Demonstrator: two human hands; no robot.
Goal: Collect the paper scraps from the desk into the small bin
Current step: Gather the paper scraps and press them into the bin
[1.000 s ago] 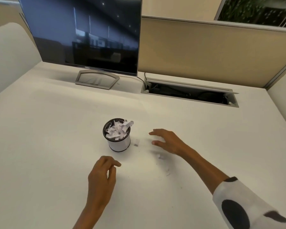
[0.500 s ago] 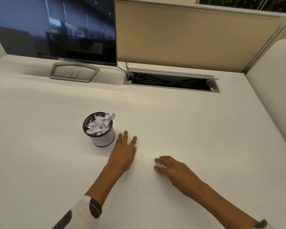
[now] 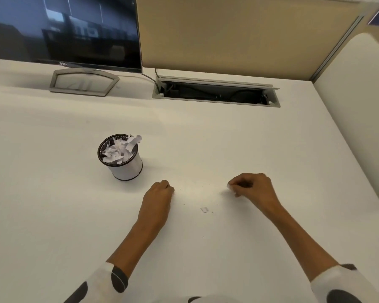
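Note:
A small round bin (image 3: 127, 169) with a black mesh rim stands on the white desk (image 3: 249, 149), heaped with white paper scraps (image 3: 120, 150). My left hand (image 3: 157, 201) rests on the desk just right of and nearer than the bin, fingers curled into a fist; whether it holds a scrap is hidden. My right hand (image 3: 253, 189) is further right, fingers pinched on a small white paper scrap (image 3: 228, 186). One more small scrap (image 3: 204, 209) lies on the desk between the two hands, with tiny specks around it.
A dark monitor (image 3: 64, 29) on a grey stand (image 3: 83, 83) is at the back left. An open cable tray (image 3: 214, 94) is sunk into the desk at the back. A beige partition (image 3: 239, 33) closes the far edge.
My left hand has curled from flat into a fist beside the bin. My right hand has pinched up a scrap. The view has shifted right.

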